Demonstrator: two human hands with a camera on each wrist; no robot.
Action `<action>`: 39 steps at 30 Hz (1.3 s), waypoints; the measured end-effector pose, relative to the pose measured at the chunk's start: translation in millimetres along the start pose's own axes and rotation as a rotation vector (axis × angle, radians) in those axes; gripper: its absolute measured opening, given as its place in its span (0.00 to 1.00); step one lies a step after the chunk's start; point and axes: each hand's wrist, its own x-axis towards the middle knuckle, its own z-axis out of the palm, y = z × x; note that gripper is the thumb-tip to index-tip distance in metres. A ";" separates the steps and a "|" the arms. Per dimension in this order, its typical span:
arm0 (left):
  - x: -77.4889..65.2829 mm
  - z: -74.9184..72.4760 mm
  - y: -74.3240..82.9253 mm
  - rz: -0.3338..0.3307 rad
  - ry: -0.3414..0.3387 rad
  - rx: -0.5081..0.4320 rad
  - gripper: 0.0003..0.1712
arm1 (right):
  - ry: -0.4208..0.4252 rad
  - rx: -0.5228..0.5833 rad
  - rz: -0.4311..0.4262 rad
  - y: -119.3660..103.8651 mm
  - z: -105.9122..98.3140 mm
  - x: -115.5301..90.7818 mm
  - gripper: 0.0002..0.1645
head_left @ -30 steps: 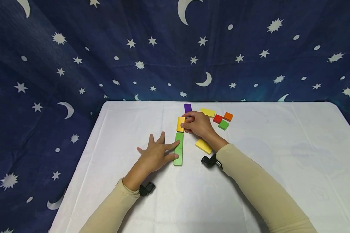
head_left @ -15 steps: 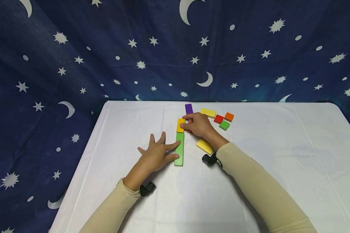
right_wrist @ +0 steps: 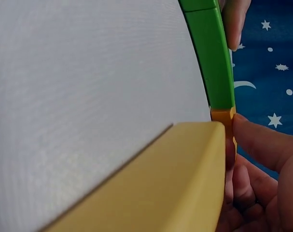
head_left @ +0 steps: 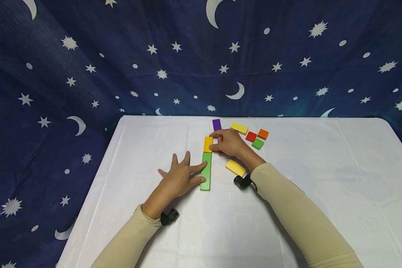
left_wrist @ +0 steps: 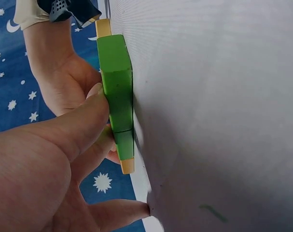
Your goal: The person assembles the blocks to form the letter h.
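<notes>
Two light green blocks [head_left: 207, 157] lie end to end in a column on the white table. An orange-yellow block [head_left: 207, 143] continues the column at its far end. My left hand [head_left: 177, 180] is spread beside the column, its index finger and thumb resting on the green blocks. In the left wrist view the thumb presses against a green block's edge [left_wrist: 118, 96]. My right hand [head_left: 231, 143] pinches the orange-yellow block, thumb at its right side and index finger by its far corner. The right wrist view shows the thumb against this orange-yellow block [right_wrist: 222, 116].
A yellow block [head_left: 235, 168] lies under the right wrist. Beyond the right hand are a purple block [head_left: 216, 124] and another yellow block [head_left: 239, 128]. Small red [head_left: 251, 136], orange [head_left: 263, 134] and green [head_left: 258, 143] blocks cluster to the right. A starry blue cloth [head_left: 187, 74] hangs behind the table.
The orange-yellow block has shifted slightly nearer and right, in line against the green blocks. My right thumb has slid to its right edge. The left hand has stayed still.
</notes>
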 end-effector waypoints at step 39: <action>2.4 -0.1 0.3 -0.013 -0.019 -0.005 0.34 | -0.023 0.016 0.037 -0.9 -0.9 -2.1 0.28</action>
